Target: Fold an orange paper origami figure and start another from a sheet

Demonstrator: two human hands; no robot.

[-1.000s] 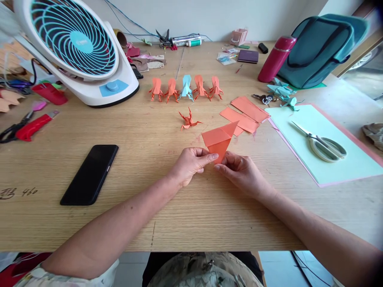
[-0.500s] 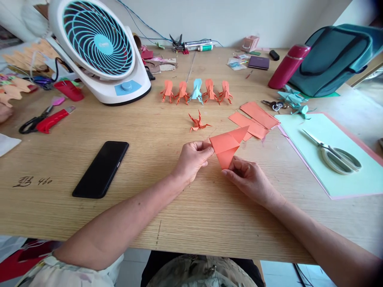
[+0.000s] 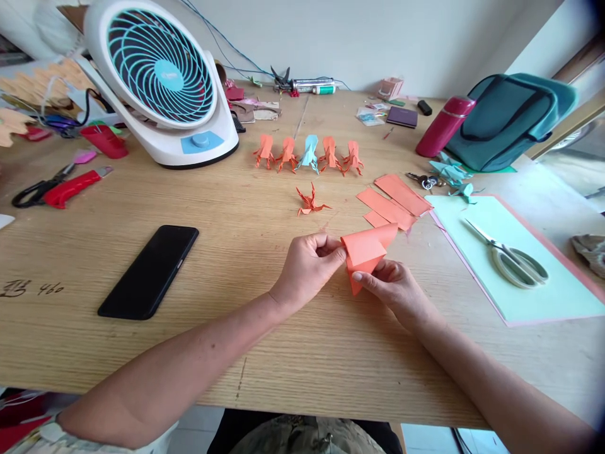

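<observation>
A folded piece of orange paper (image 3: 366,247) is held between both hands above the table. My left hand (image 3: 309,261) pinches its left edge between thumb and fingers. From the lower right, my right hand (image 3: 394,287) grips it, thumb on the front face and fingers behind, partly hidden. The paper has pointed corners at upper right and bottom. Just beyond it lie several orange paper strips (image 3: 388,208) and a small folded orange paper figure (image 3: 312,200). Farther back stands a row of folded paper figures (image 3: 286,153), orange with one light blue (image 3: 309,153).
On the left are a black phone (image 3: 150,271), a red cutter (image 3: 75,187) and a white fan (image 3: 208,135). To the right, scissors (image 3: 517,265) rest on pale green paper sheets (image 3: 472,252). Behind them are keys (image 3: 428,181), a red bottle (image 3: 444,126) and a teal bag (image 3: 501,120).
The orange paper has moved down a little and tilted, its upper part now bent over. My right thumb has shifted onto its front face. The whole view has shifted slightly.
</observation>
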